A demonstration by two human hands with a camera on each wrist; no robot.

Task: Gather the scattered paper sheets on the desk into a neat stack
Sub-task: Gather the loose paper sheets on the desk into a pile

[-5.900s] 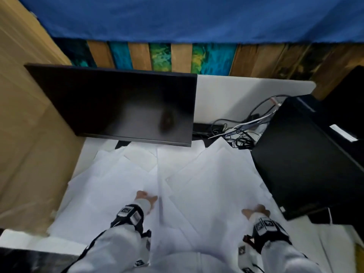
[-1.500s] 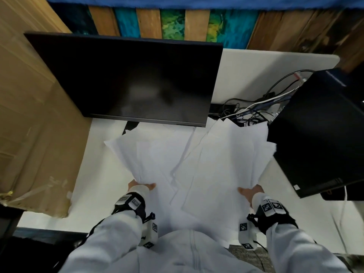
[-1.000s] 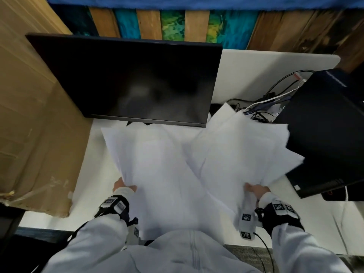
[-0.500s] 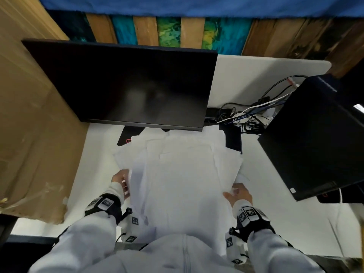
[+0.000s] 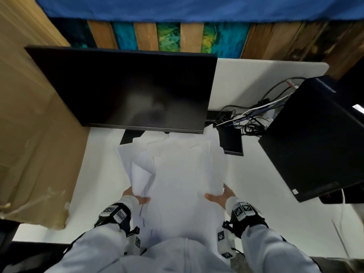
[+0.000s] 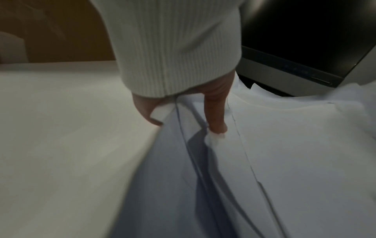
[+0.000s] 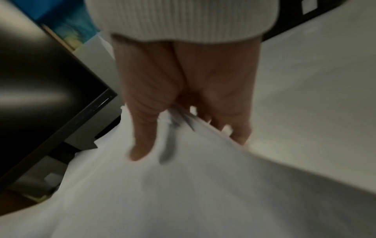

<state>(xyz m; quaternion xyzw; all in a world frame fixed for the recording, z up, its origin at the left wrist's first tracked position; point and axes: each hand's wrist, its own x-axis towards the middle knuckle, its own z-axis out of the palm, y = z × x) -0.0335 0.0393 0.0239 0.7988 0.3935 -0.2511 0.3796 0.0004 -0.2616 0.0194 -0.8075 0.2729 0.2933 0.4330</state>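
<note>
Paper sheets (image 5: 183, 174) pinched between both hands' fingers (image 6: 215, 116), edges uneven

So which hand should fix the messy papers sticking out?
Probably the left hand: the papers fan out and curl on its side, while the right hand already grips a more even edge.

Under the paper sheets (image 5: 183, 174), the lower fingers of the left hand (image 5: 136, 196) and right hand (image 5: 220, 196) are hidden. The sheets' near edge is hidden behind the person's torso. The right wrist view is blurred; sheet edges beside the thumb (image 7: 142, 141) cannot be counted.
</note>
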